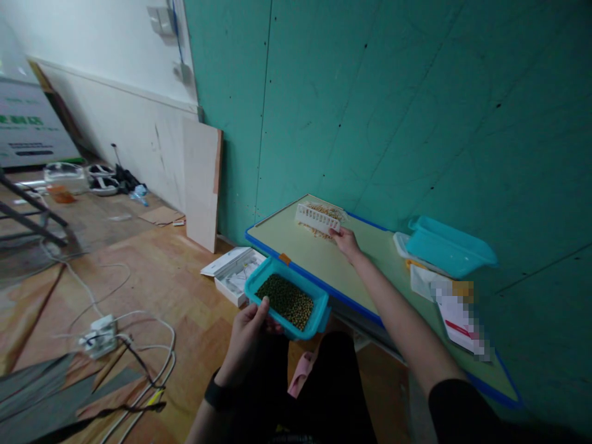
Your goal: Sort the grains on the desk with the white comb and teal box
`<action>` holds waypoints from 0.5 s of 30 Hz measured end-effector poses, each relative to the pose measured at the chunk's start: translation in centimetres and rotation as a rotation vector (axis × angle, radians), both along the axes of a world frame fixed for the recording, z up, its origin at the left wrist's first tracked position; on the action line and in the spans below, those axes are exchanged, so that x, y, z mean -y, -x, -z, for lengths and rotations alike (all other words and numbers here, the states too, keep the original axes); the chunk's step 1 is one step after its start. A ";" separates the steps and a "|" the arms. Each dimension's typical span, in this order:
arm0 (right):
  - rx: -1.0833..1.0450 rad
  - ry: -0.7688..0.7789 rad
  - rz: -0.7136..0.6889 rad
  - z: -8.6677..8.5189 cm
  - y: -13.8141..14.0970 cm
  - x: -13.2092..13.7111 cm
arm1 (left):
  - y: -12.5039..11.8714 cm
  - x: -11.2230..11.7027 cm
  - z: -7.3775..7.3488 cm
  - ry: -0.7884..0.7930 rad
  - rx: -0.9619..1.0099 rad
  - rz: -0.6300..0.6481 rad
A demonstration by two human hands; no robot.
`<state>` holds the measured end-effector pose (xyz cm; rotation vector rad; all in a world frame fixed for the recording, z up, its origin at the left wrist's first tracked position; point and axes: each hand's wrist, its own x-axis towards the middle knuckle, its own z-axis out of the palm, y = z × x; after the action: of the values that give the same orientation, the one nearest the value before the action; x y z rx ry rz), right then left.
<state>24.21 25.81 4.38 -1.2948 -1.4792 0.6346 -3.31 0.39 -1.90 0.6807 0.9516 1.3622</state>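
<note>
My left hand grips the near left rim of a blue plastic container, thumb on top. It is held over my lap, just off the table's front edge. Inside lie dark green beans on the left and pale yellow beans on the right. My right hand is closed on the right end of a white slotted plastic piece, whose full shape I cannot make out. It stands on its edge on the table. Pale yellow beans lie behind it, and more are scattered along its front.
The pale table has blue edging and stands against a green wall. On its right are another blue container and flat packages. An open white box is left of the table. Cables and a power strip lie on the floor.
</note>
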 end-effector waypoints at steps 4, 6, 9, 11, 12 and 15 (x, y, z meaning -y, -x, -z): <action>0.005 -0.011 -0.025 0.0 0.0 0.3 | 0.1 0.4 0.0 -0.003 0.022 0.005; 0.021 -0.023 -0.032 0.0 0.0 0.3 | 0.0 0.5 0.0 -0.016 0.020 -0.035; 0.029 -0.035 -0.048 0.1 0.1 0.3 | -0.3 0.7 0.0 -0.041 0.013 -0.072; 0.018 -0.028 -0.050 0.0 0.3 0.4 | -0.5 0.8 0.1 -0.044 0.001 -0.075; 0.007 -0.021 -0.051 0.0 0.4 0.4 | -0.6 0.8 0.2 -0.041 -0.007 -0.079; -0.037 -0.005 -0.057 -0.3 0.6 0.7 | -0.8 0.8 0.7 -0.034 -0.038 -0.093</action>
<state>23.62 25.07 4.64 -1.2347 -1.4903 0.6884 -2.56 -0.37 -2.64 0.6972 1.0034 1.4546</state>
